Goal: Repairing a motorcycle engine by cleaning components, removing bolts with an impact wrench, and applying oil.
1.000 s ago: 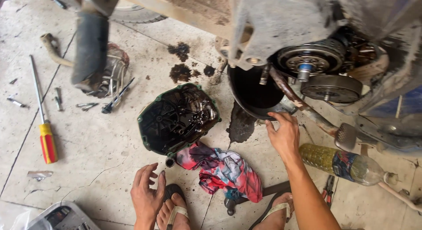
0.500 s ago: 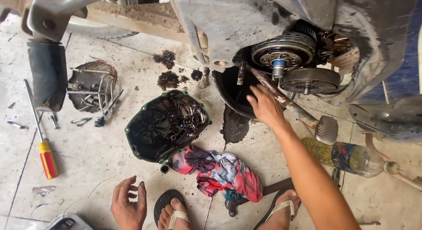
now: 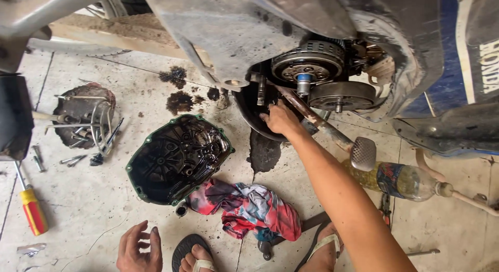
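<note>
Head cam is showing us crouching by a motorbike w/ its side cover off. Our right hand point(image 3: 280, 118) is reaching into the open engine case, fingers curled loosely against the dark oily rim just below the clutch assembly point(image 3: 310, 64); we can't tell if they're gripping anything. Our left hand point(image 3: 139, 248) is resting open on the floor point(image 3: 78, 199), fingers spread, holding nothing.

The engine cover point(image 3: 179, 157) is lying inside-up on the floor, well apart from the case, beside a bundled rag point(image 3: 249, 209). We're judging it stiff, fairly heavy metal & oil-slick, so best taken by the outer rim w/ both hands.

A red-handled screwdriver point(image 3: 32, 209) and a plastic bottle point(image 3: 400, 179) are lying nearby. Fingertips inside the case are partly hidden; the bike's upper body is cut off.
</note>
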